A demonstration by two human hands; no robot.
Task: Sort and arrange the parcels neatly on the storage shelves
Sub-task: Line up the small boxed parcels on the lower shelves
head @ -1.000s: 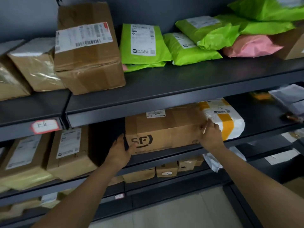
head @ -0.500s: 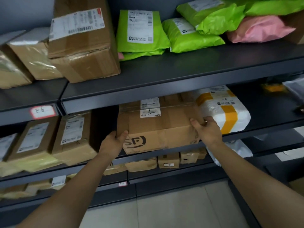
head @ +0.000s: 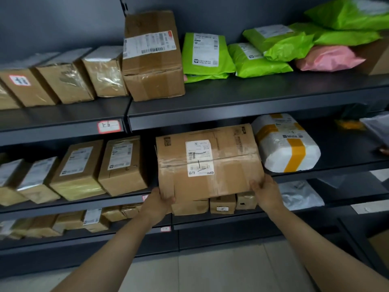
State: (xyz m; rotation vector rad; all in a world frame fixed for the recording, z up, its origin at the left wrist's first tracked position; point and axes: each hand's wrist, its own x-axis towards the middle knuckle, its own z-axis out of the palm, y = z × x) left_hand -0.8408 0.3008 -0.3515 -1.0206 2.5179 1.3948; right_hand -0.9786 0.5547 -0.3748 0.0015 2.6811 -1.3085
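Gripping the near lower corners of a large cardboard box [head: 208,163], both hands hold it in front of the middle shelf [head: 347,150]. The left hand [head: 156,204] curls round the box's lower left corner, and the right hand [head: 266,191] clasps the lower right corner with the thumb laid on the box's face. The box is tilted so that its broad taped face, with two white labels, is turned up toward the camera. Its near edge hangs out past the shelf's front lip and its far end reaches in under the upper shelf [head: 252,95]; whether it rests on the middle shelf cannot be told.

Just to the right of the box lies a white parcel [head: 286,144] banded with yellow tape. To the left, apart from it, two brown boxes [head: 124,165] stand side by side, with more beyond them. Below the held box, small cartons [head: 223,204] line the lower shelf, and a grey plastic bag [head: 299,194] lies to their right.

On the upper shelf a tall box [head: 151,57] stands beside a row of lower boxes, then come green mailer bags [head: 207,53] and a pink bag [head: 328,59]. A red-edged tag [head: 109,126] is stuck on that shelf's front edge.
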